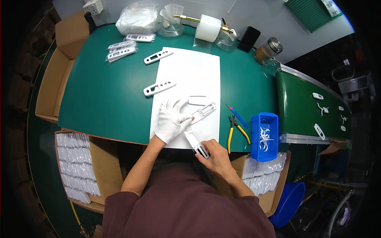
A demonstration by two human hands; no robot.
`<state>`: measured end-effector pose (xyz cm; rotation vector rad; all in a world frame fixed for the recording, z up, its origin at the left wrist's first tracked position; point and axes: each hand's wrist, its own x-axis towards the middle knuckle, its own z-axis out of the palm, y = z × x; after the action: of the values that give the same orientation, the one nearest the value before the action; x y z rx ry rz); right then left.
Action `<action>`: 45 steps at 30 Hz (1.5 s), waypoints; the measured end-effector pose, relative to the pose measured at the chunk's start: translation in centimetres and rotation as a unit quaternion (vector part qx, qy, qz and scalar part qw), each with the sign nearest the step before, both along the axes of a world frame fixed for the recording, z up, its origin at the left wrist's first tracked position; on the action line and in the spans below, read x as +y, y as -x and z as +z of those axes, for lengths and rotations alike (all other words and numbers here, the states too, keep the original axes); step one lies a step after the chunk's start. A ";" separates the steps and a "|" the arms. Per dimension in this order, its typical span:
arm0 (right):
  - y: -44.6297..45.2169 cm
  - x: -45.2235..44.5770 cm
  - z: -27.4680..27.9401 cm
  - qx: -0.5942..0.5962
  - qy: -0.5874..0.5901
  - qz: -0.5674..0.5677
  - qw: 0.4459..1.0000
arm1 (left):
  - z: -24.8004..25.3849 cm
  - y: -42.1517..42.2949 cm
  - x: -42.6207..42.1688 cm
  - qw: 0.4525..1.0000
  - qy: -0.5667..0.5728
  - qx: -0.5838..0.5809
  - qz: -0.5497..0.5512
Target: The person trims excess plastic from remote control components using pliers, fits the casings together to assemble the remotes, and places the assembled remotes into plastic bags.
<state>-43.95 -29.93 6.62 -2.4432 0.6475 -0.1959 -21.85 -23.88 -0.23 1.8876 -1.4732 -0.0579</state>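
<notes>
My right hand [217,158], bare, grips the lower end of a narrow white plastic frame [192,139] near the paper's front edge. White-gloved, my left hand [170,121] lies over the white paper [190,71] with its fingers spread. Its bare thumb tip is beside the near end of a second white plastic frame [204,112]; whether they touch I cannot tell. Just beyond is a thin U-shaped white piece [197,100]. Two long white plastic covers with cut-outs, a nearer one [159,87] and a farther one [158,56], lie across the paper's left edge.
Yellow-handled cutters [238,135] and a blue pen-like tool [238,117] lie right of the paper. Beside them stands a blue bin [265,137] with white scraps. A green conveyor [301,107] carries parts. Bagged covers [121,51] lie back left, near a film roll [208,28].
</notes>
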 end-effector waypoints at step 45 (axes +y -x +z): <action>-3.8 -6.0 -1.4 -0.043 0.103 0.020 0.994 | 2.2 3.7 5.6 0.661 0.050 0.749 -0.021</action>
<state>-40.17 -35.89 5.21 -2.6259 0.5637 -0.3660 -25.54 -18.27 1.97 0.9724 -0.2710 -1.2074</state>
